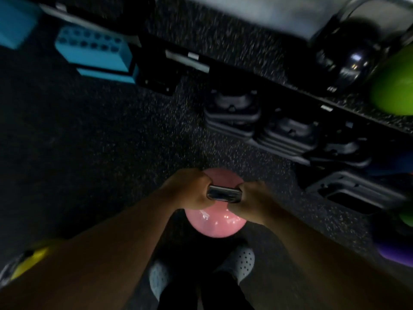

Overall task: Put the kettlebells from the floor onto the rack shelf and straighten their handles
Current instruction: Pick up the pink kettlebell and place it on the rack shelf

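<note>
A pink kettlebell (214,222) with a shiny steel handle (224,193) hangs in front of me, above my feet. My left hand (190,190) grips the left end of the handle and my right hand (252,200) grips the right end. The rack shelf (223,39), lined with speckled black rubber, runs across the top of the view. On it, at the far right, stand a black kettlebell (348,57) and a green kettlebell (393,86). A yellow kettlebell (29,262) sits on the floor at the lower left, partly behind my left arm.
Black stacked weight plates (274,128) lie under the rack to the right. A purple kettlebell (395,242) and another green one (407,217) show at the right edge. Blue blocks (93,50) sit at the upper left. My feet in grey shoes (243,260) stand on speckled black floor.
</note>
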Available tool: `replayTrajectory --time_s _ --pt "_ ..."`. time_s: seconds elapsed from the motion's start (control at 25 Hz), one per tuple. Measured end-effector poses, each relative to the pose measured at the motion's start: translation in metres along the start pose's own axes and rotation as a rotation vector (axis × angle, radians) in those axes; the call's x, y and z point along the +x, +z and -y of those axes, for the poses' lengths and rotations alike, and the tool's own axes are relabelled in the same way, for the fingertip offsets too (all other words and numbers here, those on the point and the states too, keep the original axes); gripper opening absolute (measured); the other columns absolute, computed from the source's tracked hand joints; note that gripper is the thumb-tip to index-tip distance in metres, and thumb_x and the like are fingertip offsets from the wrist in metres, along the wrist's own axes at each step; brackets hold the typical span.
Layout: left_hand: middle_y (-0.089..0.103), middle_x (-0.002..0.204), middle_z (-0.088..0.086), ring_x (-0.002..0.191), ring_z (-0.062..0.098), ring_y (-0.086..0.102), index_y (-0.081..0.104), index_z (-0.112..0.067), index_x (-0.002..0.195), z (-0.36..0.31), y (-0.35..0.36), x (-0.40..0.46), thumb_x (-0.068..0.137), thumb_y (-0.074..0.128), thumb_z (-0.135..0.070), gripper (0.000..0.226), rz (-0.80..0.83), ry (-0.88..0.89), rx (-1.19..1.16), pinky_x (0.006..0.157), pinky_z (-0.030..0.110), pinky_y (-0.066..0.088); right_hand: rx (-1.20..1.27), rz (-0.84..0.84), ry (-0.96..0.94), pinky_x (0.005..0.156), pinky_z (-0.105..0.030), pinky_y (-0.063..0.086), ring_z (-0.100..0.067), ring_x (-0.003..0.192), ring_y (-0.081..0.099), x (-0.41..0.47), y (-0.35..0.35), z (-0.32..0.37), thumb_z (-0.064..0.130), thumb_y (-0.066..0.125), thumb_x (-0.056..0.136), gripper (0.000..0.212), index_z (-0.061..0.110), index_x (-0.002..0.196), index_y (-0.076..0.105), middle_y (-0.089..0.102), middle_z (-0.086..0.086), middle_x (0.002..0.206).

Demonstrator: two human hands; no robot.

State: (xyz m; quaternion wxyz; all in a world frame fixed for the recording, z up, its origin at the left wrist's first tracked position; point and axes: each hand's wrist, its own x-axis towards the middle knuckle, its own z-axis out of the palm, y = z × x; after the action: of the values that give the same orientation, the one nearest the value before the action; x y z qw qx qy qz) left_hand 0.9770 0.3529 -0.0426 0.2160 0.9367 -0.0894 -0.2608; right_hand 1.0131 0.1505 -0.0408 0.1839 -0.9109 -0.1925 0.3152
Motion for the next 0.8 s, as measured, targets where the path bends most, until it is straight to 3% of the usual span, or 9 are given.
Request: replayTrajectory --time_s 0.16,0.28,0.36,0.48,0.56,0.68,0.8 --pt "0.068 0.07 -0.004 0.06 0.014 0.063 0.067 -0.022 0.078 0.016 -0.094 0.04 0.075 0.061 -0.042 0.021 -0.142 0.053 0.129 0.056 0.024 0.048 -0.008 -0.178 -0.104 0.042 -0.018 0.034 -0.012 0.05 0.055 0.06 -0.075 0.024 0.035 0.057 0.057 0.016 0.021 0.053 0.05 0.054 0.009 0.052" --pt "0.06 0.06 -0.011 0.053 0.009 0.055 0.069 -0.027 0.079 0.023 -0.167 0.068 0.073 0.063 -0.04 0.016 -0.279 0.082 0.202 0.048 0.015 0.037 -0.05 -0.339 -0.259 0.048 -0.024 0.045 -0.026 0.053 0.063 0.096 -0.132 0.045 0.031 0.059 0.062 0.019 0.013 0.06 0.063 0.066 -0.005 0.056" --pt "0.051 0.054 -0.015 0.049 0.006 0.047 0.071 -0.027 0.08 0.032 -0.218 0.092 0.072 0.067 -0.04 0.015 -0.35 0.085 0.227 0.044 0.009 0.027 -0.009 -0.393 -0.299 0.047 -0.026 0.05 -0.023 0.049 0.063 0.123 -0.174 0.06 0.03 0.059 0.065 0.025 0.007 0.066 0.067 0.067 -0.005 0.056" --pt "0.063 0.061 -0.007 0.052 0.013 0.055 0.072 -0.025 0.081 0.049 -0.281 0.132 0.071 0.068 -0.042 0.02 -0.414 0.121 0.293 0.044 0.014 0.028 0.015 -0.476 -0.334 0.042 -0.004 0.035 -0.009 0.041 0.054 0.166 -0.23 0.084 0.018 0.067 0.065 0.004 0.014 0.065 0.066 0.049 0.016 0.047" --pt "0.068 0.066 -0.003 0.056 0.019 0.061 0.072 -0.024 0.081 0.065 -0.316 0.158 0.069 0.068 -0.041 0.022 -0.485 0.126 0.338 0.046 0.016 0.029 -0.03 -0.559 -0.302 0.044 0.0 0.028 -0.006 0.041 0.047 0.199 -0.26 0.099 0.015 0.07 0.064 0.007 0.014 0.071 0.071 0.052 0.014 0.048" --pt "0.072 0.078 0.005 0.071 0.029 0.067 0.07 -0.022 0.082 0.082 -0.359 0.194 0.07 0.067 -0.039 0.021 -0.512 0.152 0.401 0.057 0.025 0.037 -0.077 -0.609 -0.202 0.053 -0.013 0.032 -0.02 0.058 0.054 0.243 -0.29 0.115 0.019 0.069 0.067 0.018 0.01 0.082 0.074 0.069 -0.009 0.068" --pt "0.071 0.081 0.008 0.072 0.032 0.066 0.068 -0.02 0.083 0.099 -0.388 0.22 0.073 0.069 -0.034 0.017 -0.463 0.154 0.38 0.058 0.029 0.04 0.01 -0.604 -0.133 0.048 -0.01 0.029 -0.019 0.061 0.055 0.274 -0.303 0.126 0.017 0.068 0.072 0.019 0.011 0.089 0.074 0.057 0.001 0.066"
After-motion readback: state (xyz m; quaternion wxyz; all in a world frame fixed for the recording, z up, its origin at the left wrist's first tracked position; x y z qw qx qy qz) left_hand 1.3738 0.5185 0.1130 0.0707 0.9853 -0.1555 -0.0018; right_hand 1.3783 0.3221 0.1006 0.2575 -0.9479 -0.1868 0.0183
